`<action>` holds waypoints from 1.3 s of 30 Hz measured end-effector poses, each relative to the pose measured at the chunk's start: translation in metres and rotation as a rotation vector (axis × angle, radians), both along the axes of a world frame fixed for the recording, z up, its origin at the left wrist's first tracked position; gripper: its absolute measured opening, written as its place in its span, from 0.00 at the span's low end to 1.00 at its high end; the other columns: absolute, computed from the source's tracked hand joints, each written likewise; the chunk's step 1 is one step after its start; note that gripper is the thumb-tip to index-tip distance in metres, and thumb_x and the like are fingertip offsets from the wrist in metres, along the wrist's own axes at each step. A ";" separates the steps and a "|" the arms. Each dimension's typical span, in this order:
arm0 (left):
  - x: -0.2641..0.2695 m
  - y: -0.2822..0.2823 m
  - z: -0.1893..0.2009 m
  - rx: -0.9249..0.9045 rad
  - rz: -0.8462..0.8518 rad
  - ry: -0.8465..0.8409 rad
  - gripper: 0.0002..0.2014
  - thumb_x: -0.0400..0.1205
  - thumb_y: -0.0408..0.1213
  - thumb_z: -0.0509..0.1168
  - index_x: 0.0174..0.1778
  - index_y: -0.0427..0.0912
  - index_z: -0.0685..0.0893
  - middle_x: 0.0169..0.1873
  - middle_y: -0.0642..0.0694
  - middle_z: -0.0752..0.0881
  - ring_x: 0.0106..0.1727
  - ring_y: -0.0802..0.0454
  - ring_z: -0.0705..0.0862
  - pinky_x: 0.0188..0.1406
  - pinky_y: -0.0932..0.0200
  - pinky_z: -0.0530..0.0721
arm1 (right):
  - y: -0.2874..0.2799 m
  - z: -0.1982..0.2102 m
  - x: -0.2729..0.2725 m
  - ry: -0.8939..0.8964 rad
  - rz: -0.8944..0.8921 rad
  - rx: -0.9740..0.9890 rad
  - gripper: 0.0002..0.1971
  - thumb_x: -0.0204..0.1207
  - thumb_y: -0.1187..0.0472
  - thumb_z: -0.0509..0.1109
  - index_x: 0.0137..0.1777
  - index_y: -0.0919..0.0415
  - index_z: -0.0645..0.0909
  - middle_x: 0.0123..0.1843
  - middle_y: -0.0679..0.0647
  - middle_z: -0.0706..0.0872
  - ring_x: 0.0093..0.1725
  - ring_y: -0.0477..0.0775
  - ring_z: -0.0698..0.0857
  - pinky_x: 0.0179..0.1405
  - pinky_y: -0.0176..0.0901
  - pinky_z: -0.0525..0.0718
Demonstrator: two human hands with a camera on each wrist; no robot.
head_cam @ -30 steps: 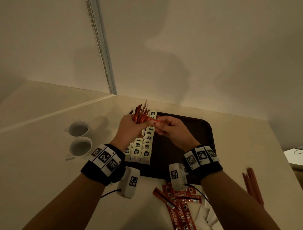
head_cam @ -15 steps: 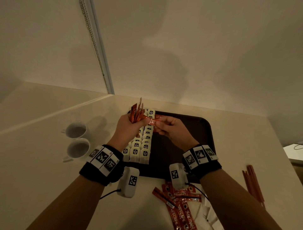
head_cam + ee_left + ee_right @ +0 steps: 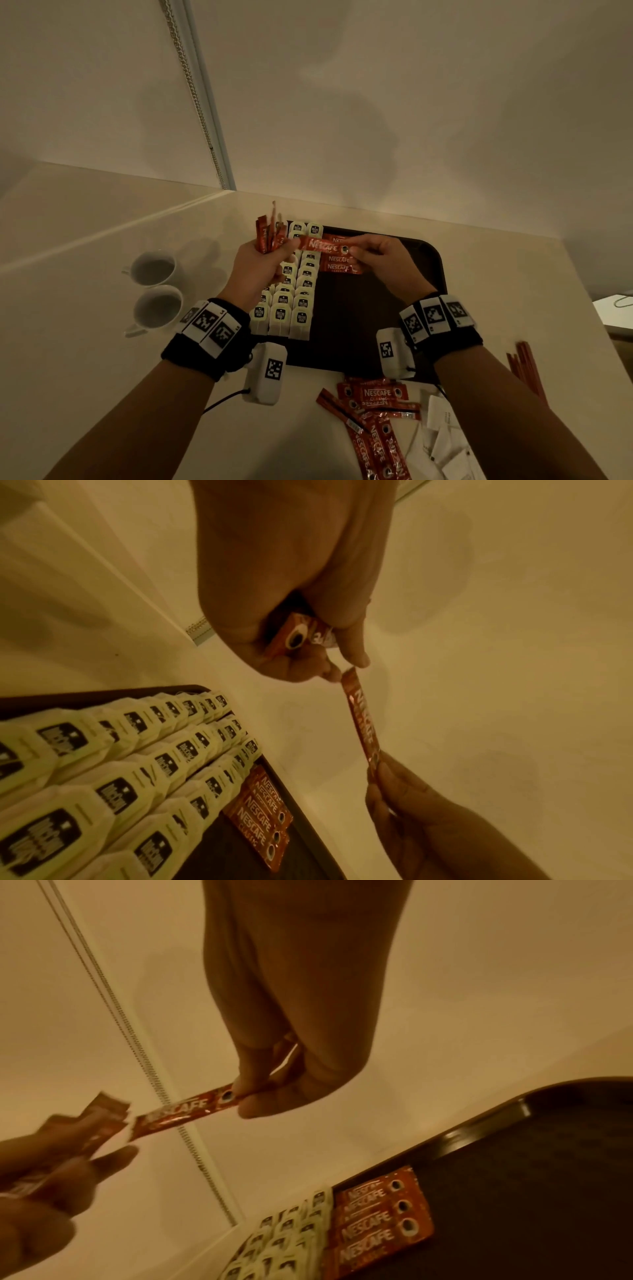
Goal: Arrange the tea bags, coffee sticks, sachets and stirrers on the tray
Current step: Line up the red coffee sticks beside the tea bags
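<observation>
The step in hand looks like laying coffee sticks beside the tea bags (image 3: pixel 294 294) on the tray (image 3: pixel 404 308). The right hand (image 3: pixel 383 260) pinches one stick (image 3: pixel 322 244) by its end, above the far part of the tray. The left hand (image 3: pixel 263 263) is closed around a bundle of sticks (image 3: pixel 265 233). Next, the stick probably must go down just near the laid sticks (image 3: pixel 339 263), parallel to them.

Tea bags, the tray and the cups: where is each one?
Tea bags (image 3: pixel 281 313): head view, label of a front bag.
Tray (image 3: pixel 432 260): head view, bare right rim.
Cups (image 3: pixel 158 310): head view, inside of the nearer cup.
</observation>
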State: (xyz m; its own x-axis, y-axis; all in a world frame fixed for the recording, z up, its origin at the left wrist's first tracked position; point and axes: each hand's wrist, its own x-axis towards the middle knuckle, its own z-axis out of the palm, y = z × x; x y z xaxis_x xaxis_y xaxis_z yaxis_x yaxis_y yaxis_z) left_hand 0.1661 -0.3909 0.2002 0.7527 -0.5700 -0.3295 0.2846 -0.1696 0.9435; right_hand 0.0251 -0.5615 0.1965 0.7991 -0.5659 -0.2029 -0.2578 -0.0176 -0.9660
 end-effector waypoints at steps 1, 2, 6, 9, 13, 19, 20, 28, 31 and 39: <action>0.001 0.000 -0.001 -0.003 0.021 0.048 0.07 0.78 0.42 0.71 0.46 0.42 0.84 0.27 0.50 0.82 0.23 0.58 0.74 0.23 0.65 0.79 | -0.006 -0.003 -0.002 0.011 -0.025 -0.041 0.09 0.78 0.68 0.66 0.55 0.61 0.83 0.53 0.52 0.85 0.51 0.50 0.86 0.49 0.42 0.88; 0.003 0.002 -0.002 -0.011 0.039 0.105 0.07 0.80 0.42 0.69 0.45 0.41 0.83 0.25 0.50 0.78 0.23 0.58 0.73 0.22 0.65 0.78 | -0.013 -0.009 -0.004 0.032 -0.054 -0.083 0.08 0.79 0.68 0.66 0.55 0.61 0.83 0.54 0.52 0.84 0.52 0.49 0.85 0.47 0.39 0.88; 0.009 0.013 -0.011 -0.014 0.038 0.206 0.04 0.82 0.37 0.66 0.44 0.42 0.78 0.25 0.50 0.73 0.24 0.57 0.71 0.26 0.64 0.77 | -0.033 -0.041 -0.012 0.197 -0.119 -0.254 0.07 0.78 0.67 0.67 0.52 0.57 0.81 0.53 0.51 0.84 0.49 0.42 0.82 0.42 0.31 0.82; 0.009 0.021 -0.016 0.002 0.024 0.214 0.04 0.82 0.35 0.65 0.42 0.42 0.78 0.25 0.49 0.72 0.25 0.56 0.71 0.30 0.60 0.75 | -0.037 -0.066 -0.012 0.303 -0.131 -0.273 0.07 0.77 0.67 0.68 0.48 0.54 0.81 0.52 0.49 0.85 0.53 0.45 0.83 0.55 0.39 0.80; 0.008 0.026 -0.020 0.018 0.039 0.232 0.06 0.83 0.33 0.64 0.39 0.43 0.78 0.24 0.49 0.72 0.25 0.55 0.70 0.31 0.59 0.75 | -0.034 -0.086 -0.005 0.407 -0.134 -0.219 0.08 0.76 0.66 0.69 0.47 0.51 0.80 0.53 0.45 0.81 0.55 0.45 0.81 0.59 0.43 0.81; 0.009 0.028 -0.022 0.026 0.060 0.284 0.05 0.82 0.34 0.64 0.41 0.43 0.79 0.24 0.49 0.73 0.25 0.55 0.72 0.31 0.60 0.76 | -0.032 -0.098 0.005 0.460 -0.159 -0.209 0.08 0.76 0.67 0.69 0.53 0.58 0.81 0.56 0.50 0.82 0.56 0.45 0.80 0.58 0.38 0.77; 0.009 0.028 -0.022 0.028 0.058 0.287 0.05 0.82 0.34 0.64 0.41 0.43 0.79 0.24 0.49 0.73 0.25 0.55 0.71 0.31 0.60 0.76 | -0.032 -0.099 0.006 0.469 -0.169 -0.220 0.08 0.76 0.67 0.69 0.54 0.59 0.81 0.57 0.52 0.83 0.55 0.45 0.79 0.57 0.37 0.76; 0.009 0.027 -0.026 0.035 0.038 0.312 0.03 0.83 0.32 0.62 0.44 0.41 0.79 0.27 0.48 0.73 0.27 0.55 0.72 0.30 0.60 0.77 | -0.035 -0.102 0.011 0.546 -0.167 -0.267 0.09 0.76 0.65 0.70 0.56 0.60 0.81 0.60 0.54 0.82 0.54 0.43 0.76 0.56 0.35 0.72; 0.007 0.026 -0.028 0.025 0.039 0.347 0.03 0.83 0.29 0.59 0.44 0.39 0.75 0.29 0.45 0.74 0.30 0.53 0.73 0.30 0.60 0.80 | -0.035 -0.102 0.012 0.559 -0.175 -0.276 0.11 0.76 0.65 0.70 0.58 0.60 0.80 0.60 0.54 0.81 0.53 0.43 0.75 0.55 0.35 0.73; 0.000 0.020 -0.027 -0.084 0.026 0.472 0.10 0.85 0.31 0.58 0.60 0.32 0.79 0.43 0.38 0.84 0.41 0.48 0.85 0.34 0.57 0.89 | -0.032 -0.099 0.010 0.549 -0.209 -0.283 0.12 0.77 0.63 0.70 0.59 0.60 0.78 0.59 0.54 0.81 0.53 0.44 0.77 0.49 0.34 0.74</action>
State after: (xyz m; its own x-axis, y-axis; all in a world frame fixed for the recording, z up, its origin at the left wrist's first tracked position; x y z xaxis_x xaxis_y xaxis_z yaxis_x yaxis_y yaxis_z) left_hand 0.1657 -0.3712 0.1729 0.5464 -0.5924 -0.5920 0.6881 -0.0854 0.7206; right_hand 0.0349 -0.5930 0.0978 0.4892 -0.7896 -0.3705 -0.7382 -0.1485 -0.6580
